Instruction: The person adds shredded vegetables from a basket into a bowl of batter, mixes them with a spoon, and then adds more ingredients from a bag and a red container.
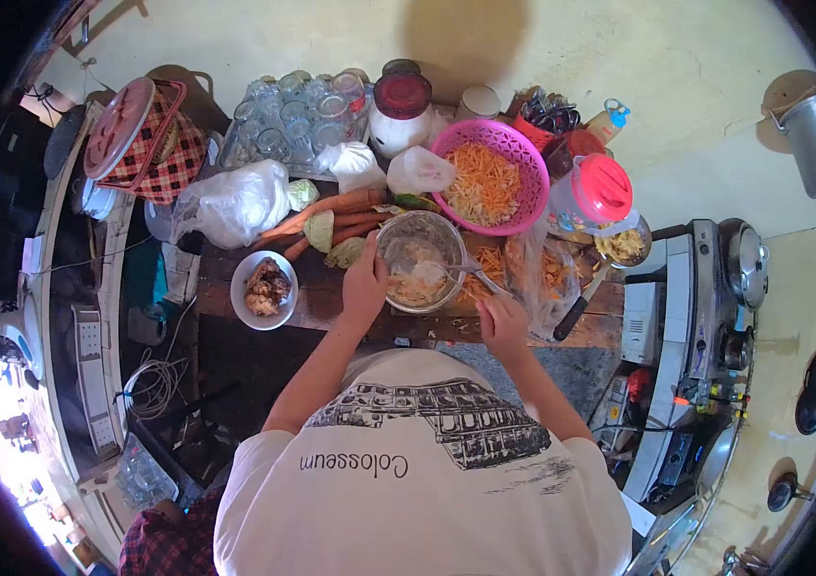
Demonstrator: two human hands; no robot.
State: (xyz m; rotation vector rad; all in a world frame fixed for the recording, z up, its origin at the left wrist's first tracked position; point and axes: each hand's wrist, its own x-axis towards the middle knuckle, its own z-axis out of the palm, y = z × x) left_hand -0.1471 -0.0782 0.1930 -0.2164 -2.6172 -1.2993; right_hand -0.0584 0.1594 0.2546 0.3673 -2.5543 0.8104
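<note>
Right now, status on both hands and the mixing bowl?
Left hand at metal bowl. Right hand on utensil, its far end inside bowl. Shredded orange vegetable close on right.

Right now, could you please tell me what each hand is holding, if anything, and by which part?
The left hand holds the metal bowl by its left side; the right hand holds the spoon-like utensil by its handle's end.

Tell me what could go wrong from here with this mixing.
The left hand steadies the metal bowl at its rim, so a hard stir by the right hand with the spoon might tip or spill it. The white bowl sits close to the table's front edge and could be knocked off. The black-handled knife lies near the right arm and might get bumped.
</note>
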